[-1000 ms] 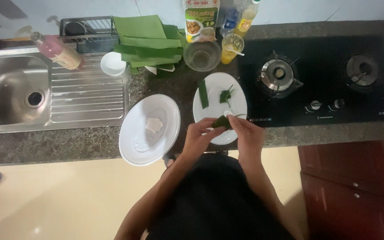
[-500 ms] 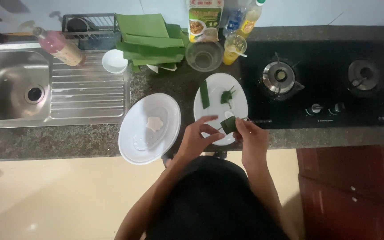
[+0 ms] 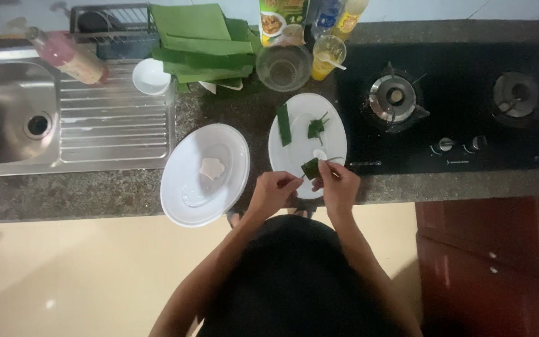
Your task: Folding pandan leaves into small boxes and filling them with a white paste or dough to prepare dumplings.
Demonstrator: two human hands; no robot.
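Both hands, left hand and right hand, pinch a small folded leaf piece over a white plate on the counter.

Dim, yellowish indoor light is falling from above, leaving the counter murky. Glare is showing on the white plates and sink. Edges are bending slightly; fine detail is looking soft and grainy throughout.
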